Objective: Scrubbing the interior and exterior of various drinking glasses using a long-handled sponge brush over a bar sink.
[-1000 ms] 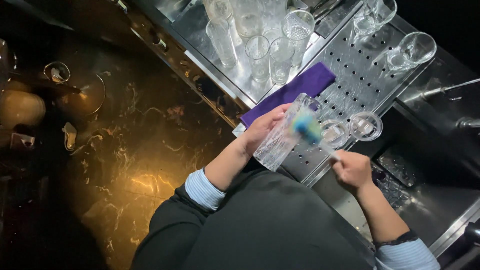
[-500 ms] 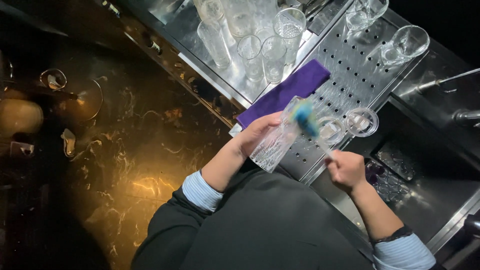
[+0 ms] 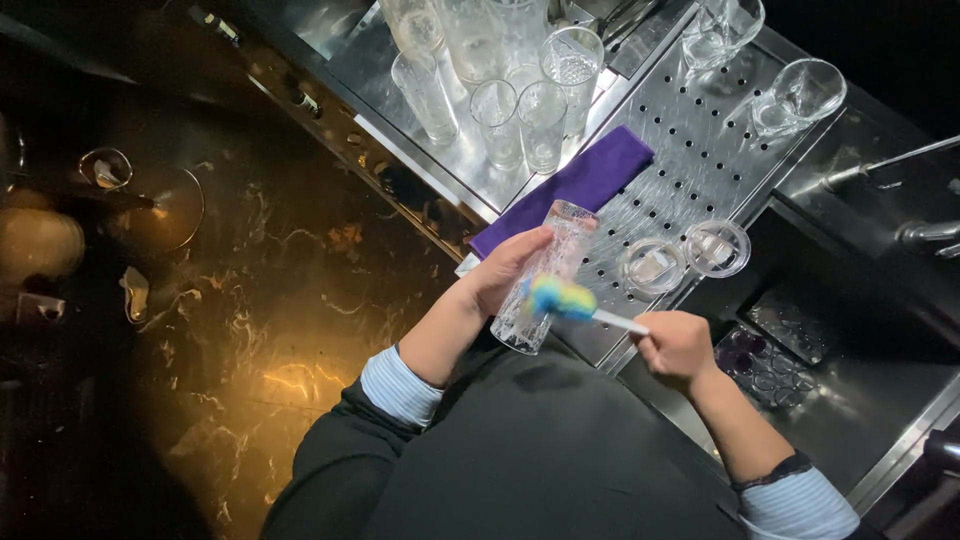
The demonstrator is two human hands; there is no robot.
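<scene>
Over a perforated steel drainboard (image 3: 700, 160), my left hand (image 3: 505, 272) grips a tall clear cut-pattern glass (image 3: 545, 280); my right hand (image 3: 675, 345) clasps a blue-and-yellow brush (image 3: 560, 297) against it.

Tall glass (image 3: 545, 278): clear, cut pattern on its wall. Brush (image 3: 562, 298): blue and yellow-green head, white handle. Cloth (image 3: 575, 190), far: solid purple. Drain tray (image 3: 700, 150), far right: silver steel, rows of round holes. Counter (image 3: 290, 300), left: black marble, pale veins, amber glow. Cuffs (image 3: 400, 385): light blue, fine stripes.
</scene>
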